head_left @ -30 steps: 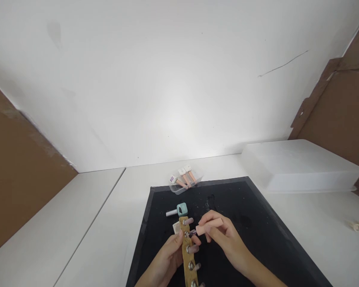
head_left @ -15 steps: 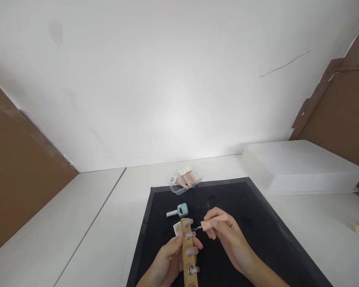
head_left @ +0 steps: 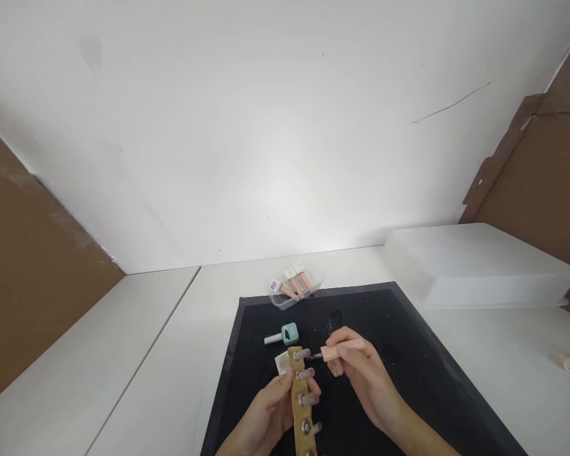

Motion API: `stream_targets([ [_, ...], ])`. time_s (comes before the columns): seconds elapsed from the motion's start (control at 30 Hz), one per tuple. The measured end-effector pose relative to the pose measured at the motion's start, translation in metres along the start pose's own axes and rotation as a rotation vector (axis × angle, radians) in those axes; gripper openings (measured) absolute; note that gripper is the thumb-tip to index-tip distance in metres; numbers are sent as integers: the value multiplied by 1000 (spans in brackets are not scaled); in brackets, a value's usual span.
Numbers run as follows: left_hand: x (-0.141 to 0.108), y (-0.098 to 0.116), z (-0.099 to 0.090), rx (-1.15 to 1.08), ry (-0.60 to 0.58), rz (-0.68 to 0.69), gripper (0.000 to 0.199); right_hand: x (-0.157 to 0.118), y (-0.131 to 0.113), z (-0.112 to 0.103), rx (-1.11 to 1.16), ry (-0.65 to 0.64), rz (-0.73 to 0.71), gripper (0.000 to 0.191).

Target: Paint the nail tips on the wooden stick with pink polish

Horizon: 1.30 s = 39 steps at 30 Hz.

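My left hand (head_left: 275, 402) grips a narrow wooden strip (head_left: 298, 408) that carries several false nail tips (head_left: 308, 399) on small metal mounts. The tips point to the right and look pale mauve. In my right hand (head_left: 358, 364) is a nail polish brush (head_left: 339, 349) with a pink cap-handle, held between thumb and fingers. Its bristles are beside the topmost nail tip (head_left: 303, 354); I cannot tell whether they touch. A small white square-looking thing (head_left: 282, 363) lies partly hidden behind the strip.
A teal nail polish bottle (head_left: 289, 334) with a white cap lies on the black mat (head_left: 384, 316). Behind it, a clear tray (head_left: 281, 305) holds several pink-capped bottles (head_left: 293, 278). A white box (head_left: 484, 266) stands back right, with small beige items (head_left: 569, 361) at the far right.
The wooden strip has turned slightly and shifted a little right, so the tips angle differently. The brush has moved slightly up, from between the top two tips to beside the topmost one.
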<state>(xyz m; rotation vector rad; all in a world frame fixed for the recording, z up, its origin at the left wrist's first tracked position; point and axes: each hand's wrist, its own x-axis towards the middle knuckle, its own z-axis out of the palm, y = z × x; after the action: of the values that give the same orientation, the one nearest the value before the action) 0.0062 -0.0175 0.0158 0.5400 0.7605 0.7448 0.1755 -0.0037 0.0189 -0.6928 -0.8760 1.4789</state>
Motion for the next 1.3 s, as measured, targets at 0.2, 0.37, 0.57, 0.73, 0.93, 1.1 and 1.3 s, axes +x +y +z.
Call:
stream_targets([
  [0.2,-1,3,3,-38,74,6,32,0,0,0,-70,-24,-24,28],
  [0.37,1,3,1,-48,72,12,29,0,0,0,-68,-13,-24,27],
  [0.57,2,1,-1,-76,62,8,31,1,1,-1,-47,-41,-33,27],
  [0.73,1,1,-3,-80,72,11,40,0,4,-4,-23,-69,-56,29],
  [0.93,3,0,-5,-88,62,3,32,-2,1,-1,-108,-106,21,37],
  [1.1,2,1,-3,-71,67,-7,34,-3,4,-1,-169,-168,47,37],
  [1.3,2,3,0,-58,83,-23,33,-5,5,-1,-185,-227,71,36],
])
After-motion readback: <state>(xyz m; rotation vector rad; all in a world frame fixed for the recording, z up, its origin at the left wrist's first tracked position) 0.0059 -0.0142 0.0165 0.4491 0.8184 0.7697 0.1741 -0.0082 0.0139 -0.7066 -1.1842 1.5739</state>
